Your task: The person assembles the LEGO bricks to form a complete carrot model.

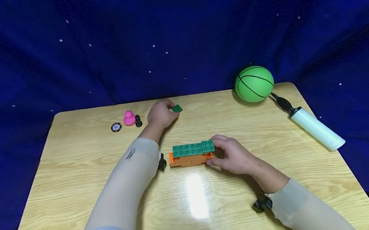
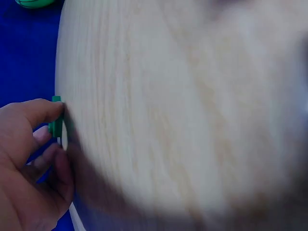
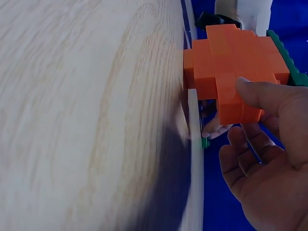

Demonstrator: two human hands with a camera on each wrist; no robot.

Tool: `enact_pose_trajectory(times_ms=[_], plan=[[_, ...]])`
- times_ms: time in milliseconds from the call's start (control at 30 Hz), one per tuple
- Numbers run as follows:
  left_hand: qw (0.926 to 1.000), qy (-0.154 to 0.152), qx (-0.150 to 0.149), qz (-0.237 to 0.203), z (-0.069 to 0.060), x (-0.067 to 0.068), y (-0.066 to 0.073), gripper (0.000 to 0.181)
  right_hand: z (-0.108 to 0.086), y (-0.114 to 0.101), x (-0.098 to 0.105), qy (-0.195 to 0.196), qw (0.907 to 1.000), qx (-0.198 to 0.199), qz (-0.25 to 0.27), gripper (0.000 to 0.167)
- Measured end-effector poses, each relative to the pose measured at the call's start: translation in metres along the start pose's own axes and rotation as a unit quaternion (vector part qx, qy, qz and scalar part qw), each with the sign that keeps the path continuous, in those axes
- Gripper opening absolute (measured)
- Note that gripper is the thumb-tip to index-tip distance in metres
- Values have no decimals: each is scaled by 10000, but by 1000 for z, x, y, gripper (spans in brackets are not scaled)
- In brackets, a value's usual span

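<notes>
Near the far edge of the table, my left hand [image 1: 162,115] pinches a small green toy brick [image 1: 177,108] between thumb and fingers; the left wrist view shows this green brick [image 2: 56,118] at the fingertips. In the middle of the table stands a structure of orange bricks [image 1: 191,160] with a row of green studded bricks [image 1: 188,150] on top. My right hand [image 1: 232,155] holds its right end, thumb on the near side. In the right wrist view the orange structure [image 3: 240,67] shows stepped sides, with the thumb [image 3: 260,94] against it.
At the back left lie a poker chip [image 1: 116,127], a pink rubber duck [image 1: 129,118] and a black pawn-shaped piece [image 1: 138,121]. A green ball [image 1: 254,84] sits at the back right, beside a hand pump [image 1: 316,128] along the right edge. A blue curtain [image 1: 175,36] hangs behind the table.
</notes>
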State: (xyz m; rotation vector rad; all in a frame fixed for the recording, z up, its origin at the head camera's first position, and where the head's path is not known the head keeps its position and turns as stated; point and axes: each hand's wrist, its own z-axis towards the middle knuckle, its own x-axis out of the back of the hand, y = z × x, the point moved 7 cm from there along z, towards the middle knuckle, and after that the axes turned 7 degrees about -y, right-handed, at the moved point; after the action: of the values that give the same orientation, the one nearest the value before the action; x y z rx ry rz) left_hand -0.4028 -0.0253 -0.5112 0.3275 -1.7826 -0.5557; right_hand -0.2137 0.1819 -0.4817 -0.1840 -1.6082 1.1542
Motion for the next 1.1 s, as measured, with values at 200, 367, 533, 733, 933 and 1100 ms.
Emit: enact_pose_trajectory(times_ms=[200,367,533,733,933,1100], plan=[[9990,-86,-273,-350,-15,-1,-5,32,-1,2,-2,-31,10000,28,60,31],[9962,-102,-611,-607,-31,-6,-6,40,-2,3,-3,-31,9999,43,99,30],[9896,171,-1032,-983,-50,-3,-4,42,-2,1,-2,-2,9998,147,112,30],[9796,211,-1337,-1483,-74,5,1,37,-3,2,0,45,9998,159,75,32],[9691,180,-1461,-1978,-95,16,4,38,-3,4,-1,6,9999,76,86,33],[9586,200,-1675,-2294,-112,24,5,41,-2,3,-2,-9,10000,57,48,32]])
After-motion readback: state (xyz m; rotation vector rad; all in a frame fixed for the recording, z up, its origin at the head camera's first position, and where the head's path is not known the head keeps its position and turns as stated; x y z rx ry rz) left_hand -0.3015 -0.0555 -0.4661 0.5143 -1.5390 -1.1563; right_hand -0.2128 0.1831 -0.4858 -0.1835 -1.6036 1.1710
